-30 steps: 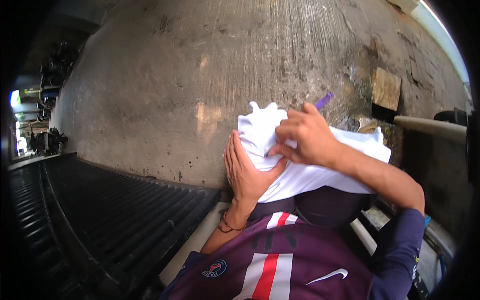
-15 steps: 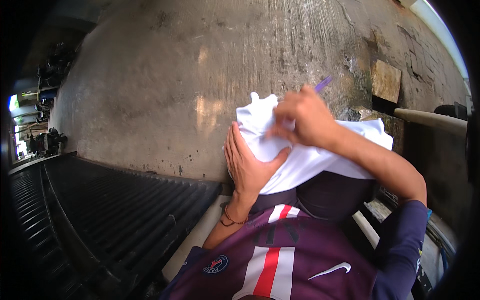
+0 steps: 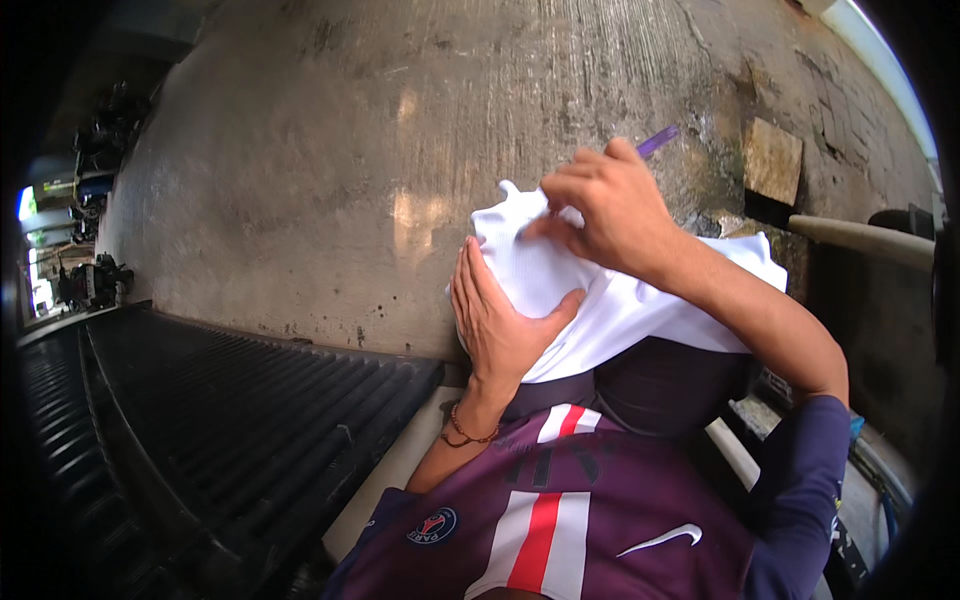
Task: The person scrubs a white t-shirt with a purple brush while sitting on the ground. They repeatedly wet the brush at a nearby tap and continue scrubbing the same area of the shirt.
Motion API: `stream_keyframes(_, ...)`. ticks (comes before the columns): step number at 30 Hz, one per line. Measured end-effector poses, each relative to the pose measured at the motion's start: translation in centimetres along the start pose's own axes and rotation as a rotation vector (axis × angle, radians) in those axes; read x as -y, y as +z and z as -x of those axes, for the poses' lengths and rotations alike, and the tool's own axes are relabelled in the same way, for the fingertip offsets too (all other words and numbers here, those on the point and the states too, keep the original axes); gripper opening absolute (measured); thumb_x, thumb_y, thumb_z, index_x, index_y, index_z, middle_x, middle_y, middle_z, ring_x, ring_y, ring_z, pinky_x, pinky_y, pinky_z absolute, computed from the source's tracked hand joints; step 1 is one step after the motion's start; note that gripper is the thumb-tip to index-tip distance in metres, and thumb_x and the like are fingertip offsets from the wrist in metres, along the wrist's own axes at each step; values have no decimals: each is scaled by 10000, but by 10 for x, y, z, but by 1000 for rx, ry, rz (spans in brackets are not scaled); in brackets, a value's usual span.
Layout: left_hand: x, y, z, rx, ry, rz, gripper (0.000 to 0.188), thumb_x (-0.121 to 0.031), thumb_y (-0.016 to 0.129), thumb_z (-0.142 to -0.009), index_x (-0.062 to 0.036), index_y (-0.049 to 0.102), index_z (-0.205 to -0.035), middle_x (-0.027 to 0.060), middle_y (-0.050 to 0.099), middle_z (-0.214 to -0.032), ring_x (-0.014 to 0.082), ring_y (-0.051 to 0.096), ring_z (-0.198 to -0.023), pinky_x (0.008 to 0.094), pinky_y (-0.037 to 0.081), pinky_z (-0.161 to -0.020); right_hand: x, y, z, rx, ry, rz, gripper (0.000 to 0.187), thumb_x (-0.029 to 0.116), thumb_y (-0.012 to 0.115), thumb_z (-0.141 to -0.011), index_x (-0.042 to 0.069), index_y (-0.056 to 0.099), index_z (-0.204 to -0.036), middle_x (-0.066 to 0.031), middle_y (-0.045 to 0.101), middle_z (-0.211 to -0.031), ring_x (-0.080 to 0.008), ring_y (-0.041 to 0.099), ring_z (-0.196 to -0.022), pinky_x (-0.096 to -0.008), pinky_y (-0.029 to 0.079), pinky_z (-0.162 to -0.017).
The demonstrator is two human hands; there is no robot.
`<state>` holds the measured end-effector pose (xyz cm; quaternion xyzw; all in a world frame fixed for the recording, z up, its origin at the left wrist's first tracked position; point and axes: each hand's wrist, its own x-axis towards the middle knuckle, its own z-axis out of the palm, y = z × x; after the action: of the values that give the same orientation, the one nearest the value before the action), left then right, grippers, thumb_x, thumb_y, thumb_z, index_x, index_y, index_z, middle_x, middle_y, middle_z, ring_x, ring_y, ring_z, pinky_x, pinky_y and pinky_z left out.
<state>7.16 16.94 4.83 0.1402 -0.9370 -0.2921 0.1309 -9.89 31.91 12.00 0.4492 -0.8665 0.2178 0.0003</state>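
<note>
A white cloth [image 3: 535, 270] is draped in folds over my lap, its far edge rumpled. My left hand [image 3: 500, 325] lies open and flat on the cloth's left side, thumb spread toward the right. Above the middle of the cloth, my right hand [image 3: 618, 215] is closed round a slim purple tool [image 3: 658, 141]. One purple end juts out beyond the knuckles; the working end is hidden by the fingers, so its exact kind does not show. The right fingertips are at the cloth's surface.
A worn concrete floor [image 3: 300, 200] spreads ahead. On the left is a black ribbed panel [image 3: 250, 400]. A square slab [image 3: 772, 160] and a pale bar [image 3: 860, 240] are at the right. Dark motorbike-like shapes [image 3: 95, 280] stand far left.
My right hand has moved slightly up and away, carrying the purple tool with it. More of the cloth between my hands shows, lying smoother. My left hand has barely shifted.
</note>
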Motion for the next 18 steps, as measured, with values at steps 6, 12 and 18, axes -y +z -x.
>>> stream_keyframes(6, 3, -4, 6, -1, 36, -2, 1387, -585, 1003, -691, 143, 314, -1649, 379, 490, -1589, 514, 497, -1481, 597, 372, -1258, 3, 5, 3, -30, -26, 68, 227, 385, 868, -846, 191, 805, -943, 24, 768, -856, -186, 719, -952, -401, 455, -882)
stream_keyframes(12, 0, -7, 5, -3, 60, 26, 1396, -599, 991, -709, 146, 292, -1660, 394, 484, -1591, 525, 494, -1484, 601, 363, -1270, 13, 8, 35, -5, -136, -114, 241, 368, 902, -828, 183, 770, -907, 15, 764, -870, -209, 718, -948, -412, 447, -883)
stream_keyframes(18, 3, -12, 10, 11, 42, 2, 1390, -580, 986, -727, 134, 269, -1680, 389, 456, -1623, 539, 455, -1521, 616, 356, -1277, -51, -32, 11, -236, 215, 139, 383, 457, 903, -874, 147, 683, -832, 9, 715, -812, -224, 689, -867, -410, 420, -874)
